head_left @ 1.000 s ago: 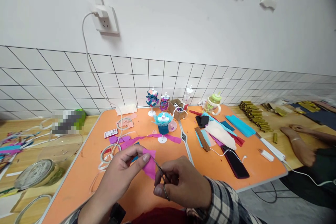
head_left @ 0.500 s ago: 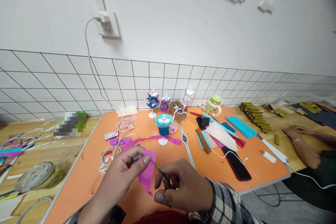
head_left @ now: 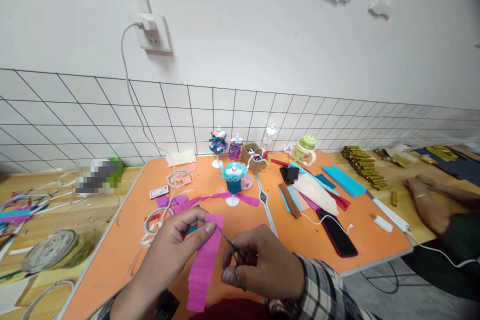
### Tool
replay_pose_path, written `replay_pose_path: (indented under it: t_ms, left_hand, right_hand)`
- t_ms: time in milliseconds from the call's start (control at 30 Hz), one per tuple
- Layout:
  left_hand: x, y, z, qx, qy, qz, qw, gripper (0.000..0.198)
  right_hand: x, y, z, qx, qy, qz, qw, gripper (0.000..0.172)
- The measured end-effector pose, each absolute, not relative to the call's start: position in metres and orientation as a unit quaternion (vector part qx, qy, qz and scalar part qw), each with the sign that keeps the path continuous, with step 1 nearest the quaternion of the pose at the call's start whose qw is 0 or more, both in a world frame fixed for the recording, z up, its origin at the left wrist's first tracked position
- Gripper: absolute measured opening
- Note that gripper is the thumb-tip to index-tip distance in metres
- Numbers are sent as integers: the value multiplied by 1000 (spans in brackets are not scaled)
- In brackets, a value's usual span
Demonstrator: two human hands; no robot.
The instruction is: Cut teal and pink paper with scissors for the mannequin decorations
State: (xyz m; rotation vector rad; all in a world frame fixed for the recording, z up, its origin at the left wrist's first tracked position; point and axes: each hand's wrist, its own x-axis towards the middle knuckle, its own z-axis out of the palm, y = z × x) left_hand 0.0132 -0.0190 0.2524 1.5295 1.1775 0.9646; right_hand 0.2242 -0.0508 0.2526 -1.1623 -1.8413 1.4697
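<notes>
My left hand (head_left: 170,247) pinches the top end of a pink crepe paper strip (head_left: 203,265) between thumb and forefinger. The strip hangs down, unfolded, over the near edge of the orange table (head_left: 120,240). Just to its right, my right hand (head_left: 262,262) is closed round the handles of small metal scissors (head_left: 231,255), whose tip touches the strip's top edge. A plaid sleeve covers my right forearm.
On the table stand small paper-decorated figures on stems (head_left: 233,180), a cardboard box (head_left: 253,156), a green-lidded cup (head_left: 304,150), paper sheets (head_left: 343,180), a black phone (head_left: 336,237) and tape rolls (head_left: 153,220). Another person's hand (head_left: 427,200) rests at the right. A glass jar (head_left: 52,250) lies left.
The folded pink piece has dropped open into a long hanging strip. Both hands have stayed nearly in place; the other person's hand at the right shifted slightly.
</notes>
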Motion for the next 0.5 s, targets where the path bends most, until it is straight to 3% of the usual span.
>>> replay_pose_path:
  t_ms: [500]
  left_hand:
    - [16,-18,245,602,459,415,504,13]
  right_hand:
    - [219,-52,252,-437,-682,526,259,12]
